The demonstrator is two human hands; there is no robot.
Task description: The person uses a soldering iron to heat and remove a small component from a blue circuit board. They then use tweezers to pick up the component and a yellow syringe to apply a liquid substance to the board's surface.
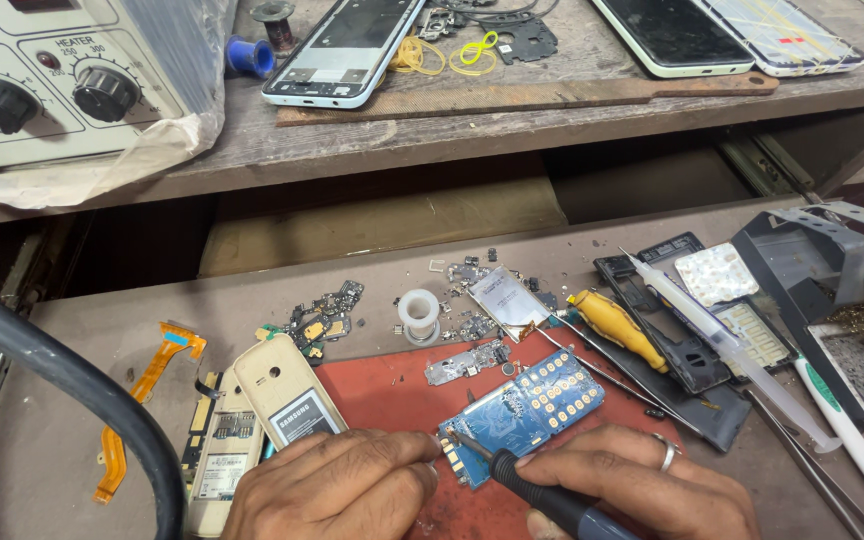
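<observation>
A blue phone circuit board (527, 408) lies on a red mat (392, 395) at the bottom centre. My right hand (642, 485), with a ring on one finger, grips a dark-handled soldering iron (532, 490) whose tip touches the board's near-left corner. My left hand (337, 490) rests on the mat beside that corner, fingertips pinched close to the tip; whatever they pinch is too small to make out. A cream phone body with a battery (282, 395) lies just left of my left hand.
A yellow-handled screwdriver (614, 325), tweezers, a syringe (722, 340), black phone frames and small parts lie to the right and behind. A solder spool (418, 312), orange flex cable (147, 385), thick black hose (72, 380), soldering stand (852, 300). The upper shelf holds a hot-air station (52, 80) and phones.
</observation>
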